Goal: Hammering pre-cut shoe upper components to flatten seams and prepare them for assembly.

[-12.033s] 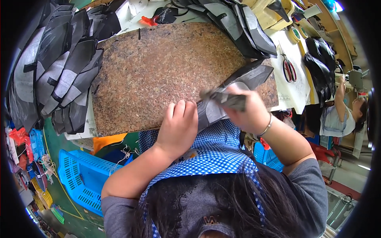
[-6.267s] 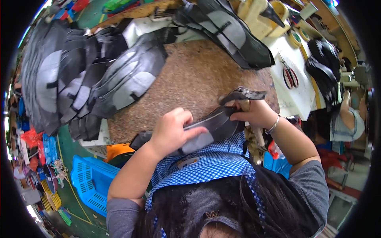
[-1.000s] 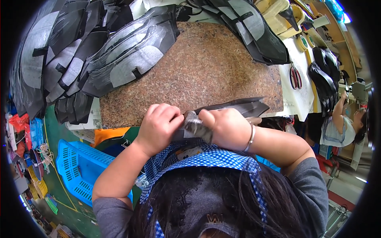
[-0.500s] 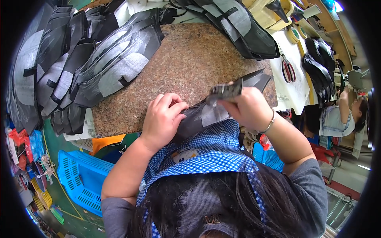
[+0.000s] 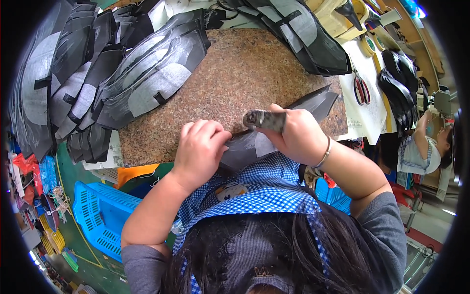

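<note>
Stone slab (image 5: 240,73): middle passable. Black pile (image 5: 166,73) blocks left, second pile (image 5: 309,38) far right; left hand (image 5: 199,149), right hand (image 5: 304,136) block front.

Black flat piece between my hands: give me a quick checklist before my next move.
1. Right hand gripping the mottled grey hammer-like tool: ok.
2. Left hand touching the flat black piece with a pale grey patch: ok.
3. Left hand apart from the tool's head: ok, a gap shows.
4. Whole piece visible: not ok, the right hand hides part.
5. Tool lifted off the piece: cannot tell from this angle.
6. Red-handled scissors off the speckled brown stone slab: ok, beside it.
</note>
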### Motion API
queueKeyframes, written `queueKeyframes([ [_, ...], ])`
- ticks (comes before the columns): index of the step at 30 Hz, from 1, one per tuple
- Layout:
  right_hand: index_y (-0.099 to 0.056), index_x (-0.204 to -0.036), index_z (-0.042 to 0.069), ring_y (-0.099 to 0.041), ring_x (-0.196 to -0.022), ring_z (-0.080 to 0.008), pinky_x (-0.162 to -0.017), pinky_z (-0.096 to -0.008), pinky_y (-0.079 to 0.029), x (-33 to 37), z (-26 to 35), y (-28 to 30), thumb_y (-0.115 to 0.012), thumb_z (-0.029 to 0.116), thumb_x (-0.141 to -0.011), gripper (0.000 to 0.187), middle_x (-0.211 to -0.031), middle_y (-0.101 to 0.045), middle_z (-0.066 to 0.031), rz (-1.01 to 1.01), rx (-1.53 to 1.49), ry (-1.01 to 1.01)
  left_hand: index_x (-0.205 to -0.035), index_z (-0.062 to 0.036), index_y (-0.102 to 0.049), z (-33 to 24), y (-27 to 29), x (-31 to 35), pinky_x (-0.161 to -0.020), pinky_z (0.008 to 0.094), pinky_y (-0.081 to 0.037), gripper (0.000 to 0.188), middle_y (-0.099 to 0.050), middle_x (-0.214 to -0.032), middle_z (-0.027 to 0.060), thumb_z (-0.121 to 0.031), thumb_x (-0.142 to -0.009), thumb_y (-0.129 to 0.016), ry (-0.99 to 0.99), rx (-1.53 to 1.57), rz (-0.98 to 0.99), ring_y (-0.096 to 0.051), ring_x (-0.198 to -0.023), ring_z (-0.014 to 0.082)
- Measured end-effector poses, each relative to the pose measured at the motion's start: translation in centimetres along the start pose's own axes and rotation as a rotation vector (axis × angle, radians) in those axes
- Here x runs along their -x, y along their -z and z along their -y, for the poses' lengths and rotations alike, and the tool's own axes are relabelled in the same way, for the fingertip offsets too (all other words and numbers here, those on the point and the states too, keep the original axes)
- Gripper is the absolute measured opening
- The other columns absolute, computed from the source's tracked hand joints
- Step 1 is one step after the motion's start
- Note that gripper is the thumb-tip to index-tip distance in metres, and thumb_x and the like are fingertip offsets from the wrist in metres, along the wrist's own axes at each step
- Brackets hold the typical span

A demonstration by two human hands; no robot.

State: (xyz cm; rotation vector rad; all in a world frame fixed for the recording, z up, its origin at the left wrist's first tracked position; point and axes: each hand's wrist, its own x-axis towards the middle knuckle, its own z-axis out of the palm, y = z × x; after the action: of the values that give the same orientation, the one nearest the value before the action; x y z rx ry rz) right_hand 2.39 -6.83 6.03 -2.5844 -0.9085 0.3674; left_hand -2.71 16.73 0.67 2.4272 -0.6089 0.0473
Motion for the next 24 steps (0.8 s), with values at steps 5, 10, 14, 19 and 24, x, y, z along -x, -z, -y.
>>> queueKeyframes([
  [5,-0.048,-0.094,0.003,-0.065,-0.065,-0.0393,-0.057,-0.0486,-0.051,-0.2,0.3,-0.6,-0.064,0.013,-0.082,0.023,-0.068,-0.062,-0.0180,-0.008,-0.068,0.038,-0.096,-0.0081,-0.067,-1.0,-0.3,0.6,-0.091,0.0451,-0.041,0.018,-0.061,-0.102,0.0036,-0.012,-0.078,-0.068,-0.149,-0.235,-0.042,-0.059,-0.100,0.0230],
  [10,-0.047,-0.094,0.002,-0.064,-0.062,-0.0397,-0.055,-0.0497,-0.050,-0.4,1.2,-0.8,-0.065,0.013,-0.081,0.025,-0.068,-0.062,-0.0177,0.051,-0.140,0.068,-0.101,-0.0088,-0.066,-0.6,-0.4,0.8,-0.088,0.0424,-0.041,0.025,-0.062,-0.101,0.0040,-0.014,-0.078,-0.073,-0.004,-0.155,-0.125,-0.059,-0.097,0.0244],
  [14,-0.047,-0.096,0.001,-0.063,-0.062,-0.0404,-0.055,-0.0503,-0.050,-0.9,0.7,-1.3,-0.067,0.016,-0.083,0.028,-0.068,-0.062,-0.0173,-0.051,-0.105,0.041,-0.094,-0.0116,-0.068,0.1,-0.9,1.3,-0.083,0.0395,-0.041,0.027,-0.062,-0.098,0.0033,-0.016,-0.070,-0.081,0.139,-0.034,-0.176,-0.059,-0.092,0.0266],
  [19,-0.047,-0.097,0.001,-0.064,-0.063,-0.0403,-0.056,-0.0500,-0.050,-1.1,1.1,-1.5,-0.065,0.014,-0.083,0.027,-0.068,-0.062,-0.0171,0.010,-0.115,0.029,-0.093,-0.0127,-0.068,-1.1,-1.5,1.9,-0.083,0.0431,-0.040,0.020,-0.060,-0.093,0.0020,-0.018,-0.076,-0.076,0.073,-0.158,-0.240,-0.058,-0.092,0.0246],
  [24,-0.048,-0.099,0.002,-0.064,-0.063,-0.0396,-0.057,-0.0492,-0.051,-0.4,2.0,-2.1,-0.064,0.012,-0.082,0.025,-0.071,-0.063,-0.0175,-0.049,-0.101,0.054,-0.104,-0.0011,-0.064,-3.6,-3.4,3.4,-0.100,0.0541,-0.037,0.026,-0.056,-0.108,0.0090,-0.017,-0.084,-0.057,-0.025,-0.584,-0.085,-0.054,-0.106,0.0257],
])
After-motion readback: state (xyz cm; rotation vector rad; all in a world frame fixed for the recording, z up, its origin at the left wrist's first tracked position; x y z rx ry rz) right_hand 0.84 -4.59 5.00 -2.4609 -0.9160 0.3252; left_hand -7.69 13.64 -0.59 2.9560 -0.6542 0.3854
